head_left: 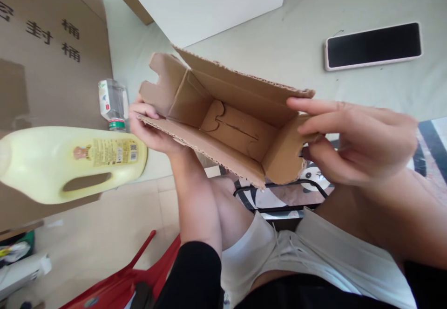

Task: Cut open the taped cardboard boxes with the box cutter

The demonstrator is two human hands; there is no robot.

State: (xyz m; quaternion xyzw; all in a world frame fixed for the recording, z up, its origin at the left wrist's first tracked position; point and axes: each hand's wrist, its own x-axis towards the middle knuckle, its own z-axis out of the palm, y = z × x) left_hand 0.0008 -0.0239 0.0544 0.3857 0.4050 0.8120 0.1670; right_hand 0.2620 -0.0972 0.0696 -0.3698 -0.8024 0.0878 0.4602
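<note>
A small brown cardboard box (240, 90) is held up before me, its top open and its flaps standing outward. Inside, the bottom flaps (230, 129) are interlocked, and nothing lies on them. My left hand (150, 129) grips the box's left end, with part of the fingers hidden behind the flaps. On the right side, my right hand (363, 136) pinches the end flap, its index finger along the corner of the long back flap. The box hangs tilted above my lap, near the table edge.
A phone with a pale case (373, 47) lies on the table (307, 24) at the right. At the left are a yellow jug-shaped bottle (45, 160), a clear bottle with a green cap (113, 104) and a large carton (52, 80). A white box (216, 1) stands behind.
</note>
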